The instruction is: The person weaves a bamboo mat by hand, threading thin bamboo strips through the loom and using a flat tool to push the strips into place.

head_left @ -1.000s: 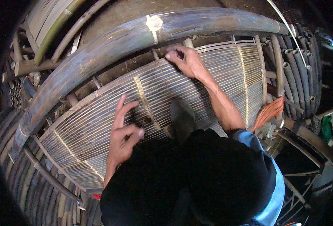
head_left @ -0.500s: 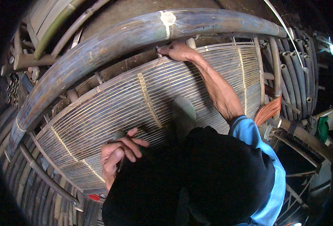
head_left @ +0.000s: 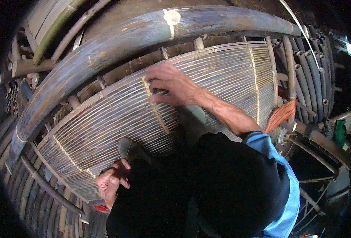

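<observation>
A wide panel of thin, pale, parallel bamboo slats [head_left: 219,75], with a wooden frame and pale cross bindings, spreads under both hands. My right hand [head_left: 173,85] is over its middle, beside one cross binding, fingers bent and thumb apart; nothing shows between them. Low at the panel's near left edge, my left hand [head_left: 110,182] has its fingers curled together. What it grips, if anything, is too small to make out. Two greyish boot tips [head_left: 130,148] rest on the slats. Dark clothing hides the panel's near part.
A thick bamboo pole [head_left: 132,35] with a pale joint curves along the far side. Stacked bamboo tubes [head_left: 304,75] stand at right, and more poles [head_left: 36,194] lie at lower left. An orange fibre bundle [head_left: 282,115] hangs by the panel's right end. Something green [head_left: 340,133] is farther right.
My right hand has come off the panel's far edge and moved left and nearer, its fingers parting. My left hand has shifted down and left, curling more, which uncovers a boot tip.
</observation>
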The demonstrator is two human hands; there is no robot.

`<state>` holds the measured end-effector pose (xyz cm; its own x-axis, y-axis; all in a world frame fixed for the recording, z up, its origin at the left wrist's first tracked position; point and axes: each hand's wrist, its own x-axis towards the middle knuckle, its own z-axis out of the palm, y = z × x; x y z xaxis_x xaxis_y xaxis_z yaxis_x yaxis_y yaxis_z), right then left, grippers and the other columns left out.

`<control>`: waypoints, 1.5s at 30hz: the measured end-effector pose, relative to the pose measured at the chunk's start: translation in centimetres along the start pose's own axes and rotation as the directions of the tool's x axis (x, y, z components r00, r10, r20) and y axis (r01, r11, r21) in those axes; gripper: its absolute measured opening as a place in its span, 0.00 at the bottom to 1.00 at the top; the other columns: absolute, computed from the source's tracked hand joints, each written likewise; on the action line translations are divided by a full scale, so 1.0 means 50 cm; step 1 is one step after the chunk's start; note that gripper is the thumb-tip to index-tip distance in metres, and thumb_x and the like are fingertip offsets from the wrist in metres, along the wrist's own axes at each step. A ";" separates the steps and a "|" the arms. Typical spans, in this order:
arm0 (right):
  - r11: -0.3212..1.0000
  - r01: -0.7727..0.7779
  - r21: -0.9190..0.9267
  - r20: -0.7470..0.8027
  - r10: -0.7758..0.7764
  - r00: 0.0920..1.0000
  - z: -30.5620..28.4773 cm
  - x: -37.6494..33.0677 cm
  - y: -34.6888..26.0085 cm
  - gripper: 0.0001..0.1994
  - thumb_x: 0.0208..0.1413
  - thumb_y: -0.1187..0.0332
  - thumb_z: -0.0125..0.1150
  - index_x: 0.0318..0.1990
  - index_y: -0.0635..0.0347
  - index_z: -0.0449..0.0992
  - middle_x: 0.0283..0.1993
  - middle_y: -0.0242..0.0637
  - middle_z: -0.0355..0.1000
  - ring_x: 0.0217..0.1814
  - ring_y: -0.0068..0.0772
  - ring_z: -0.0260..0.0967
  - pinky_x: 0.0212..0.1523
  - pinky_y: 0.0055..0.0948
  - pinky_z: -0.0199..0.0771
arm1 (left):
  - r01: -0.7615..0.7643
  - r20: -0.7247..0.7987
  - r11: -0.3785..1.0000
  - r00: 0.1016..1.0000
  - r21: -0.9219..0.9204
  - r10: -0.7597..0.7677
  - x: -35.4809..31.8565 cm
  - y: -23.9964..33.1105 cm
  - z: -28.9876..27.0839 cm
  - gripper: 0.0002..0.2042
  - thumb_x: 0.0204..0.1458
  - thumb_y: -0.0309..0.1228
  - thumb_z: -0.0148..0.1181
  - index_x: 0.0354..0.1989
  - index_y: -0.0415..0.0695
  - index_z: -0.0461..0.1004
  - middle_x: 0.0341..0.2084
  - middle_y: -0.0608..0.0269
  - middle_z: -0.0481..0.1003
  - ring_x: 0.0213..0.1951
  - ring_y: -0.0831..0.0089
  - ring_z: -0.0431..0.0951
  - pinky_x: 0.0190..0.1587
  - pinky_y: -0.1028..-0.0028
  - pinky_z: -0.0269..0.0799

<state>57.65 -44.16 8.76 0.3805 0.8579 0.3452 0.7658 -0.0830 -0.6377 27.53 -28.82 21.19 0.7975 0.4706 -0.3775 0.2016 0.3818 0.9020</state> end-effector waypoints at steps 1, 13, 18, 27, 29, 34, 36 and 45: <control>0.994 0.042 0.099 0.085 -0.051 0.995 0.006 -0.004 -0.009 0.13 0.47 0.60 0.73 0.25 0.58 0.76 0.29 0.46 0.74 0.41 0.46 0.74 0.54 0.41 0.68 | -0.007 0.050 1.000 0.999 -0.008 0.008 0.005 0.003 0.000 0.28 0.61 0.48 0.56 0.14 0.39 0.72 0.13 0.62 0.68 0.24 0.67 0.66 0.40 0.63 0.65; 0.978 0.208 -0.015 0.268 -0.196 0.943 0.034 -0.116 -0.016 0.13 0.52 0.53 0.65 0.26 0.50 0.79 0.23 0.32 0.70 0.32 0.41 0.68 0.42 0.42 0.66 | -0.187 0.090 0.636 0.979 0.748 0.182 0.083 0.103 -0.068 0.15 0.59 0.33 0.61 0.25 0.35 0.72 0.33 0.51 0.76 0.41 0.63 0.73 0.49 0.67 0.65; 0.992 0.086 0.089 0.391 -0.114 0.913 0.047 -0.135 -0.118 0.18 0.52 0.55 0.66 0.45 0.56 0.78 0.43 0.39 0.72 0.52 0.40 0.68 0.58 0.41 0.64 | -0.480 0.253 0.151 0.673 0.864 0.695 0.312 0.231 -0.037 0.10 0.59 0.24 0.60 0.47 0.35 0.76 0.43 0.49 0.77 0.48 0.57 0.75 0.56 0.64 0.67; 0.846 -0.476 -0.239 0.130 0.514 0.848 -0.119 -0.188 -0.196 0.21 0.57 0.59 0.63 0.53 0.63 0.76 0.50 0.49 0.75 0.57 0.46 0.70 0.61 0.45 0.66 | -0.173 0.178 -0.042 0.936 0.984 0.302 0.441 0.254 0.070 0.37 0.64 0.61 0.38 0.51 0.34 0.76 0.39 0.30 0.76 0.45 0.35 0.75 0.47 0.47 0.67; 0.808 -0.529 -0.258 0.080 0.564 0.822 -0.155 -0.210 -0.215 0.21 0.57 0.59 0.63 0.53 0.64 0.77 0.51 0.50 0.75 0.58 0.48 0.70 0.62 0.45 0.66 | -0.233 0.237 -0.052 0.916 0.971 0.323 0.433 0.262 0.058 0.38 0.64 0.61 0.37 0.45 0.32 0.78 0.34 0.31 0.76 0.42 0.33 0.74 0.45 0.45 0.67; 0.647 -0.741 -0.178 -0.013 0.752 0.659 -0.267 -0.300 -0.179 0.21 0.61 0.56 0.60 0.50 0.67 0.77 0.49 0.52 0.76 0.55 0.54 0.73 0.57 0.47 0.72 | -0.254 0.261 -0.061 0.919 0.965 0.295 0.437 0.255 0.058 0.38 0.64 0.61 0.37 0.44 0.31 0.79 0.35 0.30 0.76 0.41 0.33 0.75 0.44 0.44 0.67; 0.596 -0.778 -0.200 -0.083 0.781 0.619 -0.306 -0.352 -0.100 0.20 0.61 0.56 0.58 0.48 0.65 0.78 0.48 0.53 0.76 0.54 0.56 0.73 0.56 0.47 0.73 | -0.240 0.240 -0.042 0.911 0.970 0.336 0.445 0.248 0.047 0.38 0.64 0.60 0.37 0.43 0.31 0.79 0.34 0.30 0.76 0.41 0.33 0.75 0.44 0.43 0.66; 0.633 -0.693 -0.344 -0.241 0.654 0.717 -0.473 -0.435 0.256 0.22 0.60 0.55 0.58 0.49 0.68 0.76 0.44 0.56 0.76 0.51 0.59 0.73 0.53 0.49 0.72 | -0.105 0.073 0.068 0.929 0.992 0.364 0.456 0.213 0.075 0.32 0.65 0.55 0.44 0.53 0.34 0.77 0.46 0.36 0.76 0.49 0.40 0.74 0.54 0.53 0.65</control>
<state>71.44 -75.89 9.40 0.8986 0.4387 -0.0039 0.3994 -0.8218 -0.4064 49.98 -16.99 22.99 0.8557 0.5175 -0.0070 0.4940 -0.8127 0.3089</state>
